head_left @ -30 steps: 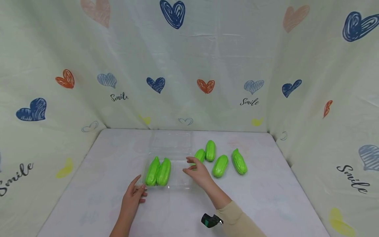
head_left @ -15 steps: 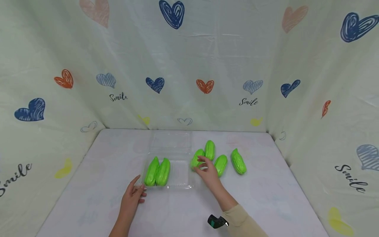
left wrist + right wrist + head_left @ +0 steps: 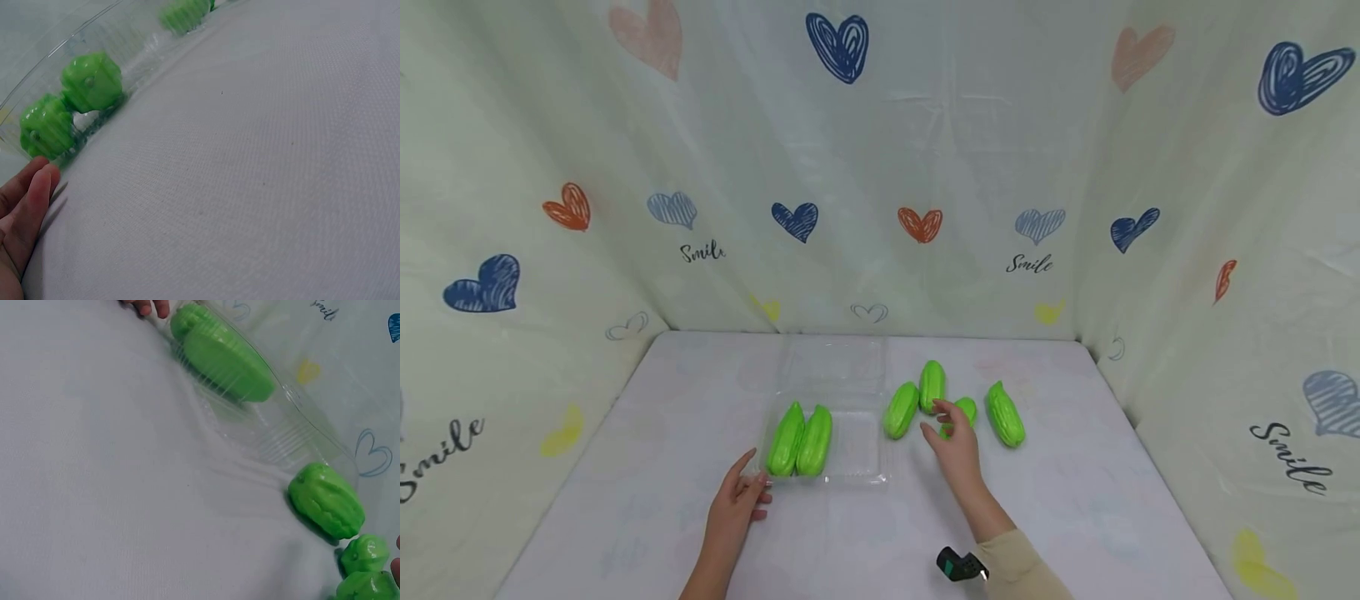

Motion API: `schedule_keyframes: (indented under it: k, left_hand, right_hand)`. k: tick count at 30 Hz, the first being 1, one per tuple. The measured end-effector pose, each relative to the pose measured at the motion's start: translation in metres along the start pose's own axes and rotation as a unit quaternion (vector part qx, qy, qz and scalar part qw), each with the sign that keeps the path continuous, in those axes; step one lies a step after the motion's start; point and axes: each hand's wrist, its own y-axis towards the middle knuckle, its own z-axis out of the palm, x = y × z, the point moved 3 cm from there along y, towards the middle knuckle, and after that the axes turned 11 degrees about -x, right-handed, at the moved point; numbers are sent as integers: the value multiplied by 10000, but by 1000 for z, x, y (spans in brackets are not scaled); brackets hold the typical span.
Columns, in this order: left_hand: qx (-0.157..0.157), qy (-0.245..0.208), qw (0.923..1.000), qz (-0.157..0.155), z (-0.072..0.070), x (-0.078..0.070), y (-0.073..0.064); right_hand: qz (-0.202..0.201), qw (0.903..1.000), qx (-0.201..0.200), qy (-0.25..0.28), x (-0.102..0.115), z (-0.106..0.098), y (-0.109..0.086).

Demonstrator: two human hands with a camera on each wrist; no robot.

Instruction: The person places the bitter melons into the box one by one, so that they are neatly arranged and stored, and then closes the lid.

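Note:
A clear plastic clamshell box lies with its lid folded back. Two ridged green gourds lie side by side in its left half. At the box's near left corner is my left hand, its extended fingers touching the wall; in the left wrist view the fingertips meet the corner. My right hand hovers over a gourd right of the box, partly hiding it, thumb and fingers apart. Close by on its left are another gourd and one behind it.
One more gourd lies to the right of my right hand. A white cloth covers the table. A curtain printed with hearts encloses the back and sides. A small black device sits at my right sleeve.
My right hand has moved right, from the box's right edge past the nearest loose gourd to the one beyond it. My left hand has stayed at the box's corner.

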Motion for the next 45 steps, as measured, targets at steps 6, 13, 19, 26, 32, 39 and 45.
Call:
schedule_keyframes:
  k: [6,13,19,26,32,39,45]
  left_hand:
    - [36,-51,10000,-11,2,0,0]
    - [16,6,9999,-99,-1,1,0]
    - [20,130,9998,-171,-1,1,-2]
    - [26,172,9997,-151,-1,0,-2]
    - [32,209,9997,-118,0,0,0]
    - [-13,153,9998,-95,0,-1,0]
    - [31,94,9999,-76,0,-1,-1]
  right_hand:
    - [-249,9979,-466,-383,-8,-10,6]
    - [-450,9933,-832,-661,-18,-14,8]
    - [-340,9908,-942,-906,-27,-13,7]
    - [-35,9903,-978,-982,-33,-13,8]
    - [259,9897,-1108,-865,-36,-15,10]
    - [336,9879,-1342,-702,-40,-19,8]
    - [594,9872,-1361,-585,-45,-22,6]
